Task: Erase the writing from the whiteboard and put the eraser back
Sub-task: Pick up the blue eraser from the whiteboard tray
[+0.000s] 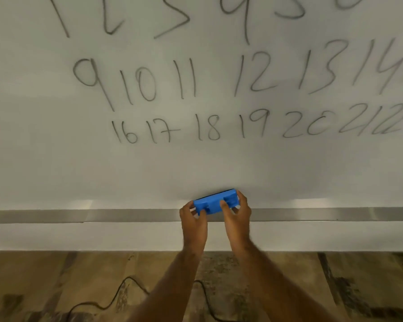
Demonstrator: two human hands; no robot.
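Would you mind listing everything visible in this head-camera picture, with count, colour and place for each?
whiteboard: one, white, fills the upper view.
writing: three rows of dark numbers, top row cut off by the frame, across the upper board.
eraser: one, blue, low at the board's middle, just above the tray.
tray: one, silver metal ledge, along the board's bottom edge.
floor: brown, mottled, at the bottom.
cable: one, black, snaking over the floor.
left hand: one, grips the eraser's left end.
right hand: one, grips the eraser's right end.
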